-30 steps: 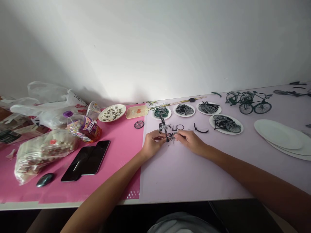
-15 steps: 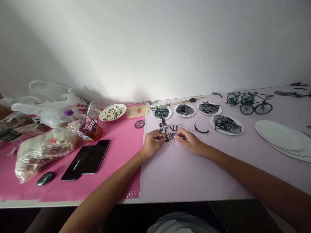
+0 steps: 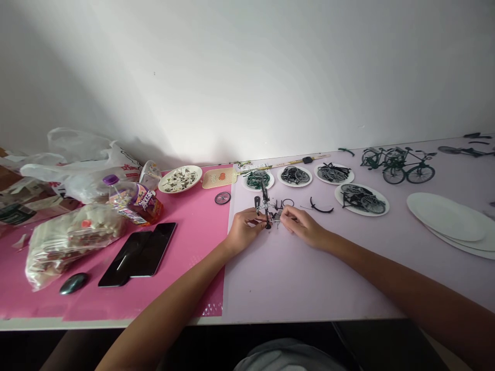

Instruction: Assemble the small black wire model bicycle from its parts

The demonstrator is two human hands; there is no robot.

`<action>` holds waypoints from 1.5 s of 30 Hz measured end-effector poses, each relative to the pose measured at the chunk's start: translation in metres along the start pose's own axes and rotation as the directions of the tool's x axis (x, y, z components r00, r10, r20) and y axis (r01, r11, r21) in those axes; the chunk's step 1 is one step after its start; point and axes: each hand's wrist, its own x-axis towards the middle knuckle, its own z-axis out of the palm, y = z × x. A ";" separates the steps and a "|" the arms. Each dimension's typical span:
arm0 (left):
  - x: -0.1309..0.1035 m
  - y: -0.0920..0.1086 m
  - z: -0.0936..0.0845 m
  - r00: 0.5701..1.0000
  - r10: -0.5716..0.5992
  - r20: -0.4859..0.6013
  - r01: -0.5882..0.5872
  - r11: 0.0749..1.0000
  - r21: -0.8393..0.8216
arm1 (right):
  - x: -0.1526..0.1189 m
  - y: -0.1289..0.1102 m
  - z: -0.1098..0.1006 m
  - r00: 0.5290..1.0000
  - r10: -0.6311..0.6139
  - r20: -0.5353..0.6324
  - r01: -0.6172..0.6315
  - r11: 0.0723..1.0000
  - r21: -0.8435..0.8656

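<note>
A small dark model bicycle (image 3: 266,202) stands upright, seen end-on, on the pale sheet. My left hand (image 3: 244,230) has its fingers closed on the lower near end of it. Just right of the model, my right hand (image 3: 299,224) is closed in a pinch over a small grey part (image 3: 277,217), whose details are too small to tell. Small dark pieces lie behind the fingers, along with a thin ring (image 3: 288,202) and a curved black strip (image 3: 320,207). A loose black wheel (image 3: 222,198) rests on the pink sheet to the left.
White plates of bicycle parts (image 3: 294,176) line the back. Assembled model bicycles (image 3: 409,167) stand at right, behind stacked plates (image 3: 444,216). On the left are a bottle (image 3: 133,202), two phones (image 3: 150,250), a mouse (image 3: 73,283) and plastic bags (image 3: 77,175).
My right hand has drawn slightly right, away from the left fingers. The model bicycle has tilted or turned a little, showing its near end more clearly.
</note>
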 end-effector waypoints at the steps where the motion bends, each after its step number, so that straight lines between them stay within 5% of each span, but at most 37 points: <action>1: 0.000 0.000 0.000 1.000 0.000 -0.001 0.000 1.000 0.001 | 0.000 -0.001 0.000 1.000 -0.004 0.000 0.004 1.000 0.016; 24: 0.001 -0.008 -0.001 0.999 0.035 -0.014 -0.034 0.999 0.027 | 0.003 0.006 0.004 0.998 -0.029 -0.052 0.029 1.000 -0.003; 29: 0.004 -0.003 -0.002 0.994 0.084 -0.068 -0.084 0.996 0.007 | 0.004 0.000 0.004 0.972 -0.100 -0.212 0.100 0.995 -0.008; 35: 0.006 -0.004 -0.003 0.990 0.040 -0.138 -0.049 0.997 -0.062 | 0.008 0.003 0.003 0.867 -0.091 -0.490 0.136 0.989 0.058; 45: 0.006 -0.002 0.000 0.993 -0.023 -0.118 0.003 0.987 -0.162 | 0.009 0.005 0.004 0.856 -0.077 -0.512 0.111 0.993 0.036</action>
